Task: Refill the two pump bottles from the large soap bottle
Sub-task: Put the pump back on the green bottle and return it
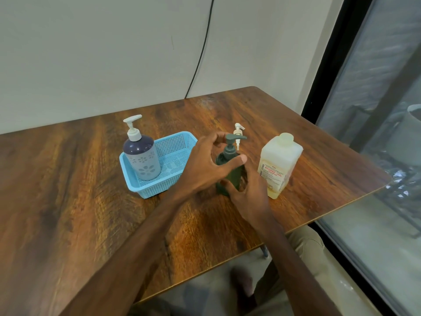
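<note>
Right hand (248, 194) is wrapped round green pump bottle (234, 176), frame centre; pump (229, 147) is ringed by left hand (206, 164) fingers, probably gripped.

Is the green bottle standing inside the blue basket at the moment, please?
No, the green bottle stands on the table to the right of the basket, which holds only the purple bottle.

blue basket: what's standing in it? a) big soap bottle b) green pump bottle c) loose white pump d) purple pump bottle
d, the purple pump bottle stands upright inside the blue basket; the green pump bottle is outside it on the table.
</note>
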`<action>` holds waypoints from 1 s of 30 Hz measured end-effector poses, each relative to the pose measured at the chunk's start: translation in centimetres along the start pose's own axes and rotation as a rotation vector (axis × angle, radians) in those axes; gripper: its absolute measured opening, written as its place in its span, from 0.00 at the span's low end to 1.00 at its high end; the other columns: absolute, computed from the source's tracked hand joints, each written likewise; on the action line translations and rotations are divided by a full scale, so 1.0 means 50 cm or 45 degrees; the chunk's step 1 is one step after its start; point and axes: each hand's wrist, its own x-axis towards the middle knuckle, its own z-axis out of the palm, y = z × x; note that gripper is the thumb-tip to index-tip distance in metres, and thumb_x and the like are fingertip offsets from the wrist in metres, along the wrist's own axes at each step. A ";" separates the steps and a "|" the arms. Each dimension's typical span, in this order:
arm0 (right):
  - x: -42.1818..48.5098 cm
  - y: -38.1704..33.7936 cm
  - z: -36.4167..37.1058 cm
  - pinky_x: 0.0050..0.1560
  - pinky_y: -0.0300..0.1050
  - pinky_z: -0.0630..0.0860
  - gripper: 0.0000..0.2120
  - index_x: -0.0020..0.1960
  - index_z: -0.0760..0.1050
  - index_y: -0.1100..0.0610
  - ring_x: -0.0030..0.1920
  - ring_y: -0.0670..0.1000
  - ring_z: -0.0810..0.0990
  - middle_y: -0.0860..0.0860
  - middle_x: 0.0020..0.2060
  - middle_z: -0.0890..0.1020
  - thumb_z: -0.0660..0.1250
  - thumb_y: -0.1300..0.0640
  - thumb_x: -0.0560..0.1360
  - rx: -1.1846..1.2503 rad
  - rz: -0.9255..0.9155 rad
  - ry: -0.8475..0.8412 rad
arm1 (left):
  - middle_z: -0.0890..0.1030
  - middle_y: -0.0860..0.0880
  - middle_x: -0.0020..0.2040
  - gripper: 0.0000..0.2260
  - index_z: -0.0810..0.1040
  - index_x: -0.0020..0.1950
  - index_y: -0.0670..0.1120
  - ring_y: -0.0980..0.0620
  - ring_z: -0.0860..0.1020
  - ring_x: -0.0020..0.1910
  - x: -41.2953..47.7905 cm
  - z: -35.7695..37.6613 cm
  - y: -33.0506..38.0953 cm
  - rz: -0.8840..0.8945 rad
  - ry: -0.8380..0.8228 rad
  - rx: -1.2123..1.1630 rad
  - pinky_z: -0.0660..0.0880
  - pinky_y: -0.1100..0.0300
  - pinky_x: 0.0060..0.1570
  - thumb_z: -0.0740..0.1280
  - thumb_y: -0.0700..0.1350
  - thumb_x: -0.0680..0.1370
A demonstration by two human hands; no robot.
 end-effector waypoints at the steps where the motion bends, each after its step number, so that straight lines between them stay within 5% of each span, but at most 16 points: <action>1: 0.000 0.000 0.000 0.55 0.22 0.66 0.35 0.78 0.61 0.50 0.70 0.46 0.72 0.45 0.72 0.72 0.74 0.52 0.75 -0.005 0.011 0.002 | 0.81 0.60 0.55 0.21 0.78 0.61 0.56 0.66 0.78 0.54 -0.001 0.003 -0.001 -0.023 0.059 0.027 0.70 0.77 0.48 0.79 0.58 0.72; 5: -0.001 -0.005 -0.002 0.54 0.21 0.62 0.37 0.79 0.57 0.47 0.66 0.39 0.67 0.44 0.73 0.70 0.73 0.50 0.76 -0.021 -0.003 0.002 | 0.84 0.63 0.46 0.13 0.81 0.53 0.58 0.70 0.80 0.48 0.006 -0.007 -0.003 -0.007 0.081 -0.052 0.72 0.78 0.45 0.80 0.53 0.73; 11: -0.001 -0.011 -0.005 0.53 0.20 0.61 0.38 0.79 0.57 0.47 0.67 0.38 0.67 0.43 0.73 0.70 0.73 0.49 0.76 -0.025 -0.001 -0.011 | 0.82 0.62 0.54 0.16 0.76 0.62 0.59 0.73 0.78 0.54 0.016 -0.030 0.013 0.086 -0.221 -0.005 0.72 0.76 0.56 0.74 0.46 0.79; 14: 0.000 -0.007 -0.005 0.46 0.16 0.63 0.37 0.78 0.59 0.48 0.69 0.43 0.71 0.44 0.72 0.71 0.73 0.49 0.75 -0.008 0.031 -0.015 | 0.81 0.60 0.58 0.19 0.75 0.63 0.63 0.66 0.77 0.58 0.011 -0.009 0.010 0.017 -0.064 0.059 0.76 0.67 0.58 0.76 0.57 0.75; 17: 0.000 -0.006 -0.005 0.54 0.23 0.63 0.37 0.79 0.58 0.48 0.71 0.46 0.71 0.44 0.73 0.71 0.73 0.50 0.75 -0.008 0.027 -0.011 | 0.81 0.65 0.50 0.19 0.81 0.58 0.58 0.66 0.79 0.51 -0.005 0.010 0.005 -0.082 0.232 0.053 0.72 0.76 0.45 0.78 0.62 0.71; 20: -0.001 -0.008 -0.008 0.53 0.22 0.63 0.38 0.79 0.58 0.47 0.70 0.44 0.70 0.44 0.73 0.71 0.74 0.51 0.74 0.005 0.023 -0.001 | 0.86 0.56 0.51 0.18 0.87 0.59 0.52 0.63 0.81 0.48 -0.014 0.026 0.004 -0.028 0.286 0.069 0.71 0.78 0.43 0.78 0.58 0.73; 23: 0.000 -0.007 -0.011 0.53 0.23 0.68 0.36 0.77 0.61 0.46 0.66 0.40 0.71 0.41 0.70 0.72 0.75 0.50 0.74 0.032 -0.013 -0.001 | 0.86 0.54 0.47 0.14 0.87 0.58 0.54 0.61 0.81 0.43 -0.005 0.013 0.001 0.065 0.201 0.096 0.70 0.74 0.42 0.78 0.55 0.74; 26: 0.004 0.000 -0.013 0.62 0.37 0.75 0.37 0.77 0.63 0.48 0.68 0.45 0.73 0.44 0.70 0.74 0.75 0.45 0.73 0.037 -0.035 -0.010 | 0.86 0.55 0.46 0.10 0.88 0.56 0.55 0.57 0.81 0.45 0.017 -0.014 -0.009 0.136 0.013 0.075 0.72 0.68 0.43 0.78 0.53 0.75; 30: 0.013 0.003 -0.015 0.59 0.28 0.72 0.38 0.77 0.62 0.47 0.69 0.45 0.72 0.45 0.72 0.73 0.75 0.45 0.73 0.062 -0.035 -0.037 | 0.86 0.53 0.45 0.08 0.88 0.55 0.51 0.55 0.81 0.44 0.047 -0.042 -0.017 0.239 -0.211 0.008 0.74 0.68 0.43 0.78 0.49 0.76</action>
